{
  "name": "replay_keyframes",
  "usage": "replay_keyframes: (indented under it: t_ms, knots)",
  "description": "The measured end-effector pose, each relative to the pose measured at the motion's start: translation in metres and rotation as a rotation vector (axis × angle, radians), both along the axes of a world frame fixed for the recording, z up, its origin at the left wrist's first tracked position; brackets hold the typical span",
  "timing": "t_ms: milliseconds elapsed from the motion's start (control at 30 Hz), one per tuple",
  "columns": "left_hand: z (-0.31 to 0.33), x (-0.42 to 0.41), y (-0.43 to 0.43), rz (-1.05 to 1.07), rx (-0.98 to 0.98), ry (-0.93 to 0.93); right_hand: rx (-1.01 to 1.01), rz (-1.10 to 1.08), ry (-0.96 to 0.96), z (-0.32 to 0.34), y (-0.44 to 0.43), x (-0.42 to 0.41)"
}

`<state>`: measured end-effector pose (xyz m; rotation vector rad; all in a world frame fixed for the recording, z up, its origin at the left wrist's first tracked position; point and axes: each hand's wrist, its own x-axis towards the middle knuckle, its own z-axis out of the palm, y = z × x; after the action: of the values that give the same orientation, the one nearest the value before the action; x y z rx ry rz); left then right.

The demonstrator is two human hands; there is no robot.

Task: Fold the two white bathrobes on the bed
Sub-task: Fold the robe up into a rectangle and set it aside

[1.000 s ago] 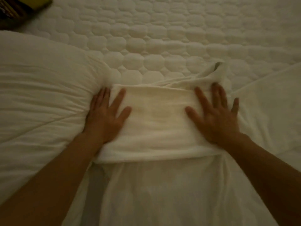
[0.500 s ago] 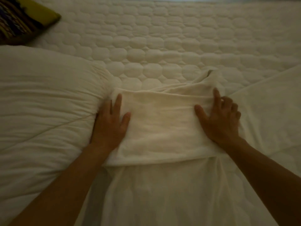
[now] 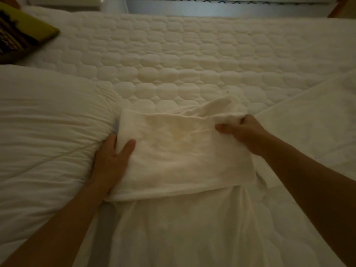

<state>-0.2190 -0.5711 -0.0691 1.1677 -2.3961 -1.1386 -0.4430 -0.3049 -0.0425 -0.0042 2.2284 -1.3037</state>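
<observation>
A white bathrobe lies on the quilted bed in front of me, its far part folded into a thick rectangle and its near part spread flat toward me. My left hand grips the folded part's left edge, thumb on top and fingers tucked under. At the folded part's far right corner, my right hand is closed on the cloth, which is slightly raised there. A second flat white cloth lies at the right; I cannot tell whether it is the other bathrobe.
A bulky white duvet is heaped against the robe's left side. A dark patterned cushion with a green edge sits at the far left corner. The bed's far edge meets a pale wall.
Both hands lay flat on the folded robe one second ago. Now each has closed on an edge, the left at the side, the right at the far corner. The view has tilted up.
</observation>
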Motion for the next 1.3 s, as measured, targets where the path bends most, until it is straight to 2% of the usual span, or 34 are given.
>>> replay_keyframes:
  t_ms: [67, 133, 233, 333, 433, 500, 567, 633, 733, 800, 867, 933, 1000, 1067, 1100, 1133, 1167, 1200, 1300]
  knots:
    - [0.005, -0.007, 0.003, 0.073, -0.035, 0.084, -0.056, -0.031, 0.134, 0.002, 0.006, -0.007]
    - [0.004, -0.017, 0.005, 0.109, -0.030, 0.119, -0.026, -0.089, 0.245, 0.002, 0.009, -0.016]
    - [-0.009, -0.026, 0.009, 0.091, -0.050, 0.063, 0.120, -0.126, 0.311, -0.015, 0.008, -0.014]
    - [-0.011, -0.018, 0.008, 0.087, 0.050, -0.040, 0.286, -0.115, 0.389, -0.028, -0.003, 0.001]
    - [-0.004, 0.011, 0.014, 0.012, 0.093, -0.154, 0.474, -0.071, 0.671, -0.013, -0.012, 0.028]
    - [-0.003, 0.039, 0.026, 0.008, 0.141, -0.130, 0.470, 0.075, 0.819, -0.008, -0.014, 0.065]
    - [-0.006, 0.057, 0.037, 0.051, 0.235, -0.056, 0.586, 0.313, 0.818, -0.021, -0.009, 0.100]
    - [-0.009, 0.056, 0.038, 0.073, 0.145, -0.045, 0.756, 0.478, 0.742, -0.042, -0.002, 0.115]
    - [0.001, 0.032, 0.031, 0.084, -0.054, 0.103, 0.764, 0.428, 0.800, -0.052, 0.001, 0.109]
    - [0.004, 0.027, 0.023, 0.064, -0.095, 0.173, 0.695, 0.432, 0.883, -0.052, 0.003, 0.105]
    - [-0.006, 0.031, 0.019, 0.016, -0.123, 0.080, 0.681, 0.447, 0.924, -0.057, 0.008, 0.107]
    - [-0.012, 0.035, 0.020, 0.057, -0.104, -0.020, 0.713, 0.436, 0.941, -0.063, 0.009, 0.109]
    - [-0.007, 0.033, 0.025, 0.151, 0.007, -0.098, 0.721, 0.424, 0.975, -0.065, 0.005, 0.108]
    - [0.007, 0.036, 0.020, 0.178, 0.372, -0.148, 0.682, 0.456, 1.029, -0.067, -0.001, 0.109]
    - [0.017, 0.039, 0.014, 0.134, 0.566, -0.194, 0.652, 0.465, 1.055, -0.067, -0.002, 0.110]
    - [0.026, 0.043, 0.008, 0.037, 0.657, -0.267, 0.633, 0.469, 1.067, -0.068, -0.003, 0.112]
    - [0.030, 0.045, -0.001, -0.060, 0.608, -0.341, 0.629, 0.473, 1.056, -0.068, -0.004, 0.113]
    - [0.031, 0.045, -0.009, -0.116, 0.480, -0.374, 0.638, 0.481, 1.021, -0.067, -0.006, 0.115]
    - [0.019, 0.042, -0.005, -0.100, 0.126, -0.255, 0.722, 0.467, 0.866, -0.060, -0.003, 0.112]
